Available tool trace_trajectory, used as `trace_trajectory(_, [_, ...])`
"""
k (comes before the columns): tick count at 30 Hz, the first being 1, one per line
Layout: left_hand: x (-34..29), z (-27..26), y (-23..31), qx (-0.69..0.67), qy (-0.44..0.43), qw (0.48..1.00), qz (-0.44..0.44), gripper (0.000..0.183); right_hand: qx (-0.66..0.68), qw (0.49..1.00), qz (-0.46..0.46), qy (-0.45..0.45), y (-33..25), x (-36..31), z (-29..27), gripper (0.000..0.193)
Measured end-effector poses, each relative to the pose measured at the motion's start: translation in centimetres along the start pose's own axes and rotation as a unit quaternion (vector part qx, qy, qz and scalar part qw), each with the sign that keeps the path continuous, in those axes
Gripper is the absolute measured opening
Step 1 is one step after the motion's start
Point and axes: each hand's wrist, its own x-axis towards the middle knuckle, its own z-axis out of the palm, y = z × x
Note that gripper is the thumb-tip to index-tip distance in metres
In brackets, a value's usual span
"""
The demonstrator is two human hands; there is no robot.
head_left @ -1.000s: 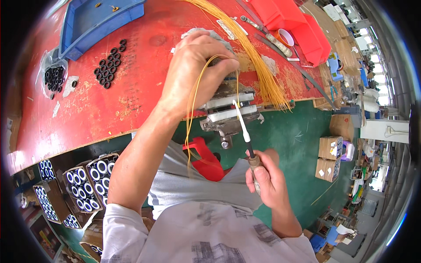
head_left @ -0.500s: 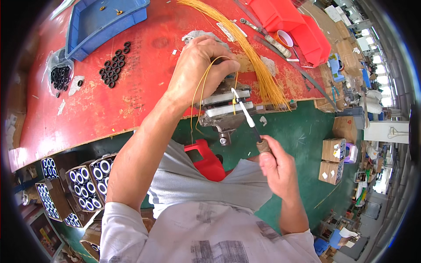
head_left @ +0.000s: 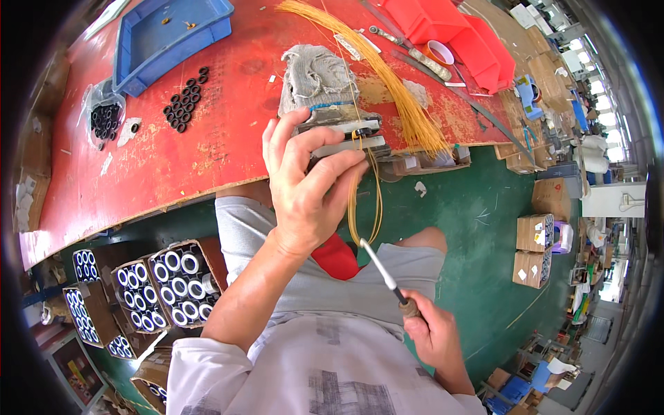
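My right hand (head_left: 434, 335) grips a hook tool (head_left: 379, 263) by its brown handle; its shaft is white, its tip bent. The hooked tip sits at the bottom of a hanging loop of thin yellow wire (head_left: 380, 207). My left hand (head_left: 304, 183) pinches the wire near the top of the loop, fingers against the bench vise (head_left: 351, 146). Between the vise's pale jaws is a small black ring (head_left: 362, 132), with the yellow strands passing through it. A strand runs up from there across a crumpled grey cloth (head_left: 315, 72) behind the vise.
A bundle of yellow wires (head_left: 408, 107) lies right of the vise. Black rings (head_left: 183, 104) are grouped on the red table (head_left: 235, 131), near a blue tray (head_left: 173, 52) and a bag of rings (head_left: 105, 117). Red bins (head_left: 477, 52) stand at right, boxes of white-rimmed tubes (head_left: 183, 283) below left.
My left hand has come down from behind the vise to its near side. My right hand has drawn the hook down and toward me, with the wire loop stretched below the jaws.
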Motion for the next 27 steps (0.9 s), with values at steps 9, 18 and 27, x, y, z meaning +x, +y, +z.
trace_trajectory(9, [5.0, -0.7, -4.3, -0.051, -0.073, 0.99, -0.113, 0.009, 0.17, 0.976, 0.134, -0.007, 3.1, -2.8, -1.9, 0.034])
trace_trajectory(18, [7.6, 1.3, -5.7, -0.142, -0.216, 0.951, -0.17, 0.009, 0.31, 0.95, 0.017, -0.042, -0.2, 10.6, 1.3, 0.034])
trace_trajectory(27, [6.8, 0.3, -4.8, -0.109, -0.191, 0.959, -0.181, 0.013, 0.059, 0.998, -0.023, 0.026, -0.5, 8.6, -0.9, 0.033])
